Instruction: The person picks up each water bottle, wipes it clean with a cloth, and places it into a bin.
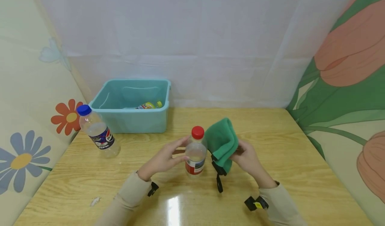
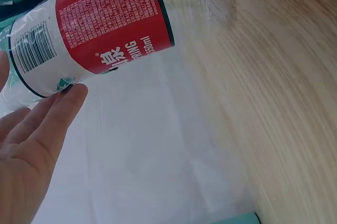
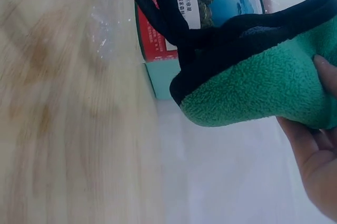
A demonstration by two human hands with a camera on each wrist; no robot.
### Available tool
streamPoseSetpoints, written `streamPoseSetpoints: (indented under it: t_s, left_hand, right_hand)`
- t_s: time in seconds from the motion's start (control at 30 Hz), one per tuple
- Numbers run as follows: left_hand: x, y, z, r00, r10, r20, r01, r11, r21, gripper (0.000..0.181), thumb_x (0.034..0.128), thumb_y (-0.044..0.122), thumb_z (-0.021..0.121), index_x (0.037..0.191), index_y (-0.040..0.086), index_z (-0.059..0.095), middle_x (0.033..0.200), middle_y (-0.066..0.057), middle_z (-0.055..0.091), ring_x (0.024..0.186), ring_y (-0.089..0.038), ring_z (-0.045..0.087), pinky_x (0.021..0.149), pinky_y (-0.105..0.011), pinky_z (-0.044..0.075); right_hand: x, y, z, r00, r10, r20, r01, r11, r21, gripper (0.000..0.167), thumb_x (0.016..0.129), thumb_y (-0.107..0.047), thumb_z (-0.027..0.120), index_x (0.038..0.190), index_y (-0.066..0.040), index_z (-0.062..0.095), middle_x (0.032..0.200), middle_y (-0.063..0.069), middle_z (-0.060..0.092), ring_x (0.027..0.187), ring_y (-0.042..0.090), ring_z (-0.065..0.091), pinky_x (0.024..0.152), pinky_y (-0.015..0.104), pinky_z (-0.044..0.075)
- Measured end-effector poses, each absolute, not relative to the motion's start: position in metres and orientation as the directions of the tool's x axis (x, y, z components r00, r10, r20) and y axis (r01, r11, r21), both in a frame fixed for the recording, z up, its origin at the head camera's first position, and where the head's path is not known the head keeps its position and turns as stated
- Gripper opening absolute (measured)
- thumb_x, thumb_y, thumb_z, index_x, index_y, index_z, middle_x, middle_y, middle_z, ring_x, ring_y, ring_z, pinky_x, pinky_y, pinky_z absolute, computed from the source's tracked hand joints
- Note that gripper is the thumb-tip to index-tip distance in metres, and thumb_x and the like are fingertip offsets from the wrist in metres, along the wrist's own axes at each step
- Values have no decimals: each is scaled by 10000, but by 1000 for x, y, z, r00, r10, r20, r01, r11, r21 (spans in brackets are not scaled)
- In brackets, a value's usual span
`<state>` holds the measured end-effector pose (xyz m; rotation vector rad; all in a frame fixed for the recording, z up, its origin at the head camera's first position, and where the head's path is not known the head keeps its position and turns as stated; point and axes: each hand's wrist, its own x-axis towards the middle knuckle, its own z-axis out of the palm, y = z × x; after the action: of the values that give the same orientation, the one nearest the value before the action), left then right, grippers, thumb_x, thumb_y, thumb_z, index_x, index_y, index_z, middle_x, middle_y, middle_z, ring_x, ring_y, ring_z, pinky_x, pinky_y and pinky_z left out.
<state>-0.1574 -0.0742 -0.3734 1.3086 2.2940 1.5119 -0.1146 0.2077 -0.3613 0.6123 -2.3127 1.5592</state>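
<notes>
My left hand (image 1: 164, 157) holds a clear plastic water bottle (image 1: 196, 151) with a red cap, thumb on the near side and fingers behind. The bottle stands upright near the middle of the table; its red and white label (image 2: 108, 18) faces the left wrist camera. On the right, my right hand (image 1: 248, 158) grips a folded green cloth (image 1: 221, 141) with black trim and a hanging black loop (image 1: 219, 183). The cloth is right beside the bottle; whether they touch I cannot tell. Part of the right fingers is hidden behind the cloth (image 3: 258, 81).
A light blue plastic bin (image 1: 136, 121) stands at the back left, with a yellow-capped bottle (image 1: 148, 105) lying inside. Left of it, a blue-capped Pepsi bottle (image 1: 100, 134) is on the wooden table (image 1: 300, 172). A small white scrap (image 1: 95, 201) lies at the front left.
</notes>
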Motion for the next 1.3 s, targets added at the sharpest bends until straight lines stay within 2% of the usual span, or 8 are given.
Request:
streamPoseSetpoints:
  t_s: [0.17, 0.37, 0.47, 0.57, 0.73, 0.97, 1.17, 1.3]
  left_hand:
    - [-158, -77, -373, -611, 705, 361, 629, 154, 762, 723, 866, 51, 601, 1445, 41, 168, 1314, -195, 451, 1146, -322, 494, 899, -378, 483]
    - [-156, -77, -374, -614, 668, 421, 652, 128, 747, 852, 823, 56, 665, 1467, 130, 112, 1398, -167, 357, 1201, -304, 438, 909, -479, 460]
    - [-151, -75, -371, -646, 602, 469, 668, 149, 729, 787, 814, 59, 675, 1443, 102, 205, 1383, -159, 372, 1190, -306, 441, 892, -476, 473]
    - [-145, -70, -366, -663, 533, 526, 697, 183, 693, 642, 818, 53, 668, 1367, 31, 337, 1321, -172, 433, 1145, -303, 477, 839, -437, 513]
    - [-139, -61, -363, -629, 442, 639, 771, 249, 586, 519, 782, 57, 706, 1231, -43, 465, 1187, -185, 526, 1037, -288, 532, 738, -386, 555]
    - [-135, -54, -360, -617, 371, 694, 787, 286, 547, 492, 748, 126, 750, 1164, -16, 528, 1102, -144, 570, 927, -258, 566, 650, -237, 554]
    - [-134, -52, -360, -620, 369, 692, 784, 274, 557, 479, 735, 105, 759, 1149, 5, 539, 1076, -123, 579, 900, -278, 576, 628, -255, 562]
    - [-134, -52, -361, -616, 366, 698, 787, 249, 564, 481, 724, 64, 760, 1144, -10, 537, 1054, -132, 576, 891, -297, 574, 627, -273, 569]
  right_hand:
    - [-114, 209, -364, -869, -183, 460, -495, 335, -802, 366, 669, 220, 602, 1021, 119, 589, 950, 262, 619, 856, 49, 591, 693, 257, 543]
    - [-113, 209, -362, -869, -192, 455, -494, 342, -799, 366, 680, 214, 597, 1035, 123, 583, 970, 265, 618, 874, 49, 585, 712, 253, 537]
    - [-113, 208, -360, -865, -196, 463, -502, 348, -792, 376, 682, 215, 591, 1046, 122, 580, 978, 265, 618, 881, 57, 586, 727, 255, 534]
    - [-114, 207, -357, -853, -203, 481, -522, 356, -775, 373, 685, 217, 588, 1042, 110, 587, 967, 250, 624, 870, 69, 591, 719, 266, 539]
    - [-115, 202, -351, -833, -229, 503, -553, 335, -763, 380, 701, 213, 586, 1066, 108, 581, 982, 250, 620, 877, 60, 594, 713, 272, 551]
    - [-121, 195, -347, -773, -287, 565, -630, 247, -737, 408, 668, 268, 555, 1055, 139, 563, 993, 284, 601, 921, 64, 595, 750, 275, 549]
    - [-124, 193, -346, -741, -317, 592, -664, 217, -715, 397, 668, 266, 549, 1043, 136, 567, 961, 270, 611, 911, 82, 605, 741, 293, 555]
    - [-126, 192, -344, -730, -324, 602, -676, 209, -707, 376, 666, 260, 556, 1019, 130, 575, 953, 192, 642, 896, 82, 609, 723, 315, 562]
